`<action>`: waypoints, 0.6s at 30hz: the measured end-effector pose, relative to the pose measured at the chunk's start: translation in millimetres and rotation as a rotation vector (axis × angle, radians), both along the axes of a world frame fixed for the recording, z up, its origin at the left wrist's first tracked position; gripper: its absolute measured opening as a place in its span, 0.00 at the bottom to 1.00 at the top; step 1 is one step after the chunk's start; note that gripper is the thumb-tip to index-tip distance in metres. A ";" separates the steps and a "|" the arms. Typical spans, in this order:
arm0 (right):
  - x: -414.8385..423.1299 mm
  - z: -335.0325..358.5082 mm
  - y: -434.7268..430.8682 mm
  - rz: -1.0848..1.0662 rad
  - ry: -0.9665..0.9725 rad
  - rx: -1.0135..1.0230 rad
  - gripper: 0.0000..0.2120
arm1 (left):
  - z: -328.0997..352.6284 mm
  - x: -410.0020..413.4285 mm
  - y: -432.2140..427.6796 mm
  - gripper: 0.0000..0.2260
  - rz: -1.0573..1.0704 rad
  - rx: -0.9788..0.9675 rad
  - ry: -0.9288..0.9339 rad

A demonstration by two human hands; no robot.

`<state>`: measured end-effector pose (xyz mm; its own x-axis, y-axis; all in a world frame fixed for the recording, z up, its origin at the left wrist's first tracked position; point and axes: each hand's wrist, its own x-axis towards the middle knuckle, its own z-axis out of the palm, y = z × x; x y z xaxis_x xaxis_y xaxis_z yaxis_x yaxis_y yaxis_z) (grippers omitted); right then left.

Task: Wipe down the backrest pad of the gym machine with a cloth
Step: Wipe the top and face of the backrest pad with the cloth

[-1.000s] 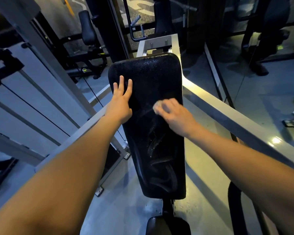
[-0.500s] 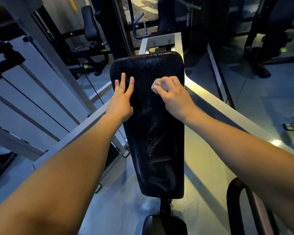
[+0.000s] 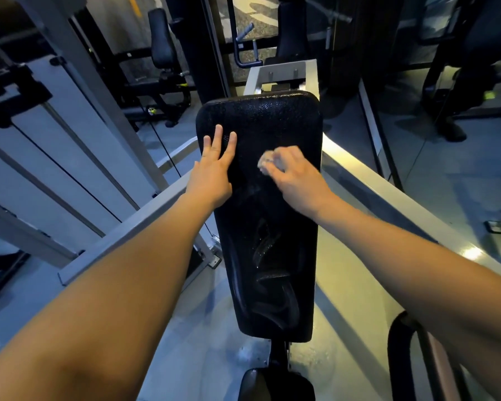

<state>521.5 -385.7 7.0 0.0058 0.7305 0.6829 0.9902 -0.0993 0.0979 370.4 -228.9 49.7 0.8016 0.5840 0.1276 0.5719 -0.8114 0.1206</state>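
Observation:
The long black backrest pad [image 3: 272, 117] runs down the middle of the head view, with shiny wet streaks on its lower half. My left hand [image 3: 214, 169] rests flat on the pad's upper left edge, fingers straight. My right hand [image 3: 295, 178] grips a small pale cloth [image 3: 265, 162] and presses it on the pad's upper middle, to the right of my left hand. Only a blurred corner of the cloth shows past my fingers.
Grey steel frame bars [image 3: 388, 195] slope away on both sides of the pad. A black seat pad [image 3: 261, 383] sits below it. Weight-stack rails and cables [image 3: 78, 180] stand at the left. Other dark machines [image 3: 162, 59] fill the back; grey floor [image 3: 460, 169] lies to the right.
My right hand with the cloth swept up toward the pad's upper right, then came back down and left to the middle. My left hand stayed in place.

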 end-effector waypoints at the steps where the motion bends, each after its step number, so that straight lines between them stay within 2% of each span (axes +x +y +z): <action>1: 1.1 9.2 5.8 -0.056 0.028 0.037 0.15 | -0.9 0.2 0.4 0.50 0.000 0.001 0.002; 4: -14.8 -9.6 8.1 -0.060 0.085 0.049 0.21 | -2.1 0.3 0.9 0.51 0.004 0.018 -0.003; 7: -30.7 -62.4 -5.4 0.098 -0.006 -0.158 0.16 | -3.0 0.0 3.0 0.51 -0.006 0.021 -0.008; 10: -26.4 -67.5 -11.6 0.128 -0.100 -0.283 0.10 | -3.8 -1.2 3.6 0.51 -0.006 0.042 -0.015; 12: -18.1 -35.8 -5.4 0.104 -0.083 -0.210 0.13 | -5.3 -0.6 3.9 0.51 -0.012 0.039 -0.016; 15: -5.4 14.1 8.7 -0.035 -0.036 0.016 0.20 | -5.8 -0.8 4.8 0.51 -0.020 0.036 -0.018; 18: -20.3 8.9 15.5 -0.099 0.088 0.048 0.22 | -7.7 -0.4 5.1 0.51 -0.014 0.047 -0.016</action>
